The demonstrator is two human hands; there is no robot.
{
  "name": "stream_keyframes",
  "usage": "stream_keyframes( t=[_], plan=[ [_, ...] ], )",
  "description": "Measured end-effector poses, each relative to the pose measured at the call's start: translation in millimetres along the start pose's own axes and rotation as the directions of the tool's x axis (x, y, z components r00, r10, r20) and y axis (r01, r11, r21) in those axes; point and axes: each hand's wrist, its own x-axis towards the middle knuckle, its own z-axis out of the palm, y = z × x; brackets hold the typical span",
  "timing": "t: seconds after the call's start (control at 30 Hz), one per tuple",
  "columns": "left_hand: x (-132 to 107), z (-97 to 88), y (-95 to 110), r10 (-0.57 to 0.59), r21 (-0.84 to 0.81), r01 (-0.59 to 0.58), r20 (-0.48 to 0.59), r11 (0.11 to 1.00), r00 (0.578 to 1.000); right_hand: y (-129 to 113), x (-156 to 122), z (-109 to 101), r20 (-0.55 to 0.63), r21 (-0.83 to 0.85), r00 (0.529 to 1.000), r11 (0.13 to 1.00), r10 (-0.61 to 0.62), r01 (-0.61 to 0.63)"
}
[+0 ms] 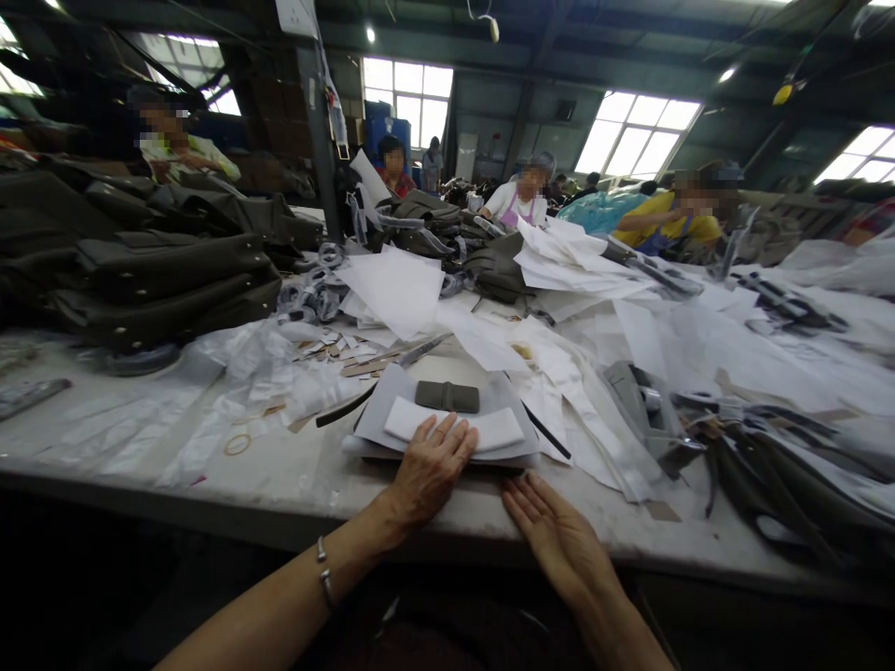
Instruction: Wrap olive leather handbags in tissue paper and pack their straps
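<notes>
My left hand [430, 466] lay on the front of the white pad [500, 431], with its fingers stretched out on top. That grip was open and flat. My right hand [556, 527] was in front of the white pad, a bit to the right, low by the bench [280, 494]. Its grip was open too, with the fingers straight and close together. I could not tell if its fingertips touched the dark edge under the pad.

The white pad lay on a pale sheet [392, 387]. A small green purse [467, 399] with a band round its middle sat on the same sheet, just behind the white pad. A dark strap [346, 407] stuck out to the left of the pad. I had a shiny bracelet [325, 576] on my left wrist.

Well to the left of the pad was a yellow ring [237, 445], and past it rose a big heap of dark bags [168, 280]. Behind the pad were lots of white papers [395, 284]. To its right was a grey box [629, 387], then another dark bag [790, 475]. Far behind the pad, a person in a yellow top [636, 224] leaned forward.
</notes>
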Motion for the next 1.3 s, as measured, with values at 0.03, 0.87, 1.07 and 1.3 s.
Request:
stream_keyframes(
  t=[0.03,0.87,1.07,1.3],
  plan=[
    [1,-1.1,-1,-0.003,-0.012,0.003,-0.001,1.0,1.0,1,1,2,-0.005,0.028,1.0,1.0,0.008,-0.008],
    [-12,8.0,-3,0.119,0.163,-0.09,-0.179,0.982,0.977,-15,5,76,-0.238,-0.221,0.968,0.967,0.073,-0.127],
    [-13,8.7,-2,0.094,0.185,-0.051,-0.232,0.981,0.968,-17,0,78,-0.199,-0.253,0.977,0.959,0.076,-0.126],
    [-12,13.9,-5,0.074,0.157,-0.008,-0.419,0.988,0.905,-11,-5,85,-0.191,-0.203,0.972,0.963,0.139,-0.178]
  ],
)
